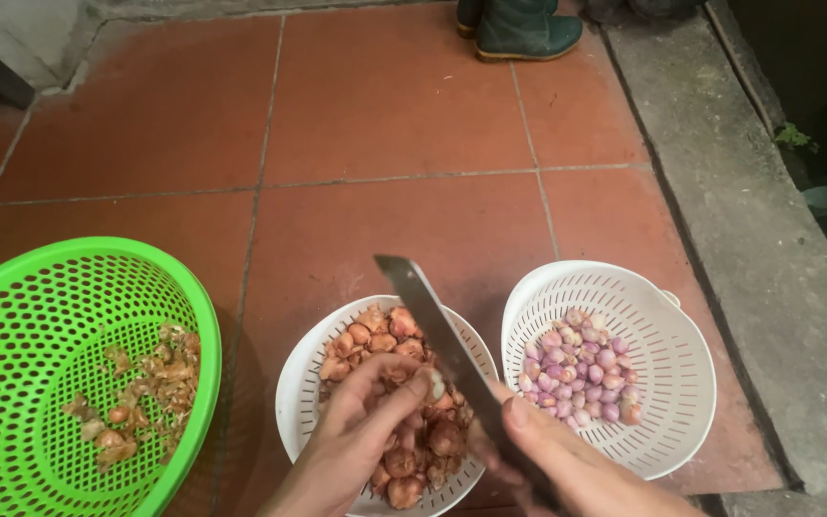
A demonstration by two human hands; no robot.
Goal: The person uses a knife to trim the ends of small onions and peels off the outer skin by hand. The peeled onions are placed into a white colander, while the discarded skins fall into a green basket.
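White colander [332, 378] of unpeeled shallots [404, 460]; second white colander [667, 330] of peeled shallots [581, 373]; green basket [40, 316] of skins [150, 383]. Left hand [361, 431] grip pinches one shallot [435, 385] over the first; right hand [567, 464] grip pressed around a knife [437, 330]

A floor of red-brown tiles [385, 105] carries everything, edged on the right by a grey concrete strip [758, 220]. On the tiles stand a green basket [11, 316] at the left, a white colander [291, 402] in the middle and a second white colander [681, 335] just beside it. Green boots [519, 31] stand at the far edge.
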